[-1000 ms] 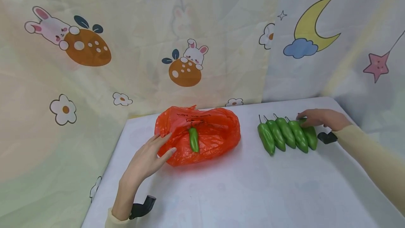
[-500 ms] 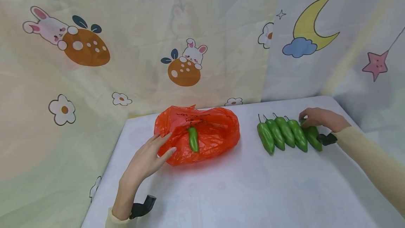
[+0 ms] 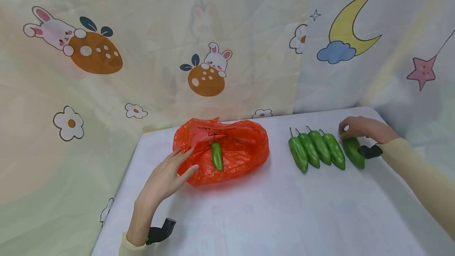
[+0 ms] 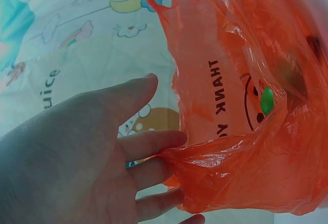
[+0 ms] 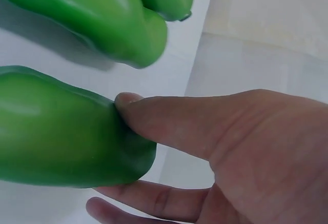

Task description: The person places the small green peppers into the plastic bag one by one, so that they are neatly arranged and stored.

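One green pepper (image 3: 217, 157) is lying inside the red bag (image 3: 250, 149) beside the relaxed left hand (image 3: 161, 179), the right hand (image 3: 367, 127) is pinching another pepper (image 3: 354, 154) on the table (image 3: 270, 216), and four more peppers (image 3: 320, 148) are apparently waiting.

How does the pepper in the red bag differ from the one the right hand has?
Place: the bagged pepper lies in the red bag, while the held pepper is outside it, at the white table.
Contact: neither hand touches the bagged pepper; the right hand pinches the held pepper at one end.
Look: in the head view, the bagged pepper appears slimmer and brighter than the held pepper.
Both are green and elongated.
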The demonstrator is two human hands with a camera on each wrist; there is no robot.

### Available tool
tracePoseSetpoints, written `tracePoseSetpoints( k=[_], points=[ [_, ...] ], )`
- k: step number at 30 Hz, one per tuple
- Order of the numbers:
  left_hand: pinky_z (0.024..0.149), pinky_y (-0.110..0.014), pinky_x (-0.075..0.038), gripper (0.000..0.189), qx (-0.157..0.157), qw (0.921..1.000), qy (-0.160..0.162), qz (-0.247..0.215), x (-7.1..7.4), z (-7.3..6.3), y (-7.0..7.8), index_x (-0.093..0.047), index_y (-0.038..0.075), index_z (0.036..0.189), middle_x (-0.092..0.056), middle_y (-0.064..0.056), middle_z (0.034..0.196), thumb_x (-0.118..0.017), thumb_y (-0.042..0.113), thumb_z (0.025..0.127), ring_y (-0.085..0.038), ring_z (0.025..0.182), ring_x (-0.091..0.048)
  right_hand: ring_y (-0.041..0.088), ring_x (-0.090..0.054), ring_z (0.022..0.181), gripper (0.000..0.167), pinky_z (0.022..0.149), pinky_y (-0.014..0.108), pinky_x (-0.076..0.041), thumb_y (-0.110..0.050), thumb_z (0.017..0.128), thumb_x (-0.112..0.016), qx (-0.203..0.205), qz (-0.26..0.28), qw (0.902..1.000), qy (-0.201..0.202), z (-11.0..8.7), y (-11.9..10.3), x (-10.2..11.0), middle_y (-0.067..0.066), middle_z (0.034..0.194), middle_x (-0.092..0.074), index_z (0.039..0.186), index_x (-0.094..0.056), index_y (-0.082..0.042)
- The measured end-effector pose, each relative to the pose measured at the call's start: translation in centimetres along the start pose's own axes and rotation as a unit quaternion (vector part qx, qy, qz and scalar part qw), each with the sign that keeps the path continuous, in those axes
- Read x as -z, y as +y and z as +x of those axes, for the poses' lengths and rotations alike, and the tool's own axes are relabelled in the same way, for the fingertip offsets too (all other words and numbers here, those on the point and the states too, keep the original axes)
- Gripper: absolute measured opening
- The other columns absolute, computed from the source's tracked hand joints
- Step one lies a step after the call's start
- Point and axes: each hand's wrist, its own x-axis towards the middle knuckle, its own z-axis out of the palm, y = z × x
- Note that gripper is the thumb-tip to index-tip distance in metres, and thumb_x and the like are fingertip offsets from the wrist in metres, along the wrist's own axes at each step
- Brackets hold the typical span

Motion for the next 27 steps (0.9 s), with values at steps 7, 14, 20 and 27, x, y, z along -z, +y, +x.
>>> tracePoseSetpoints(
  k=[7,14,20,27],
  points=[
    [0.105,-0.064,-0.046,0.072,-0.001,1.0000,0.001,-0.003,0.0,0.0,0.0,-0.046,0.022,0.152,-0.051,-0.011,0.152,-0.058,0.062,0.094,-0.039,0.145,-0.039,0.041,-0.060,0.096,0.034,0.077,0.060,-0.056,-0.024,0.095,-0.065,0.003,0.020,0.9998,-0.007,-0.3,0.0,1.1,0.022,0.107,-0.063,0.117,-0.065,0.002],
    [0.106,-0.064,-0.045,0.072,-0.002,1.0000,0.000,-0.003,-0.1,0.0,-0.1,-0.046,0.024,0.152,-0.051,-0.011,0.152,-0.056,0.063,0.094,-0.039,0.145,-0.039,0.042,-0.060,0.094,0.036,0.076,0.058,-0.056,-0.026,0.095,-0.066,0.006,0.018,0.9998,-0.003,-0.8,-1.3,2.9,0.022,0.105,-0.062,0.116,-0.064,0.003],
    [0.107,-0.064,-0.043,0.073,-0.003,1.0000,-0.001,-0.006,-0.2,0.1,-0.2,-0.046,0.023,0.152,-0.051,-0.011,0.152,-0.054,0.065,0.094,-0.039,0.145,-0.039,0.046,-0.061,0.096,0.031,0.080,0.063,-0.054,-0.024,0.097,-0.064,0.011,0.020,0.9996,-0.019,-1.3,-3.0,5.0,0.020,0.103,-0.064,0.114,-0.063,0.002],
    [0.108,-0.063,-0.043,0.072,-0.003,1.0000,0.000,-0.006,-0.2,0.2,-0.1,-0.046,0.024,0.152,-0.050,-0.012,0.152,-0.055,0.065,0.094,-0.039,0.145,-0.039,0.046,-0.060,0.101,0.032,0.085,0.067,-0.051,-0.026,0.097,-0.064,0.012,0.004,0.9996,-0.026,-2.1,-5.5,7.4,0.018,0.104,-0.066,0.116,-0.063,0.000]
  ],
)
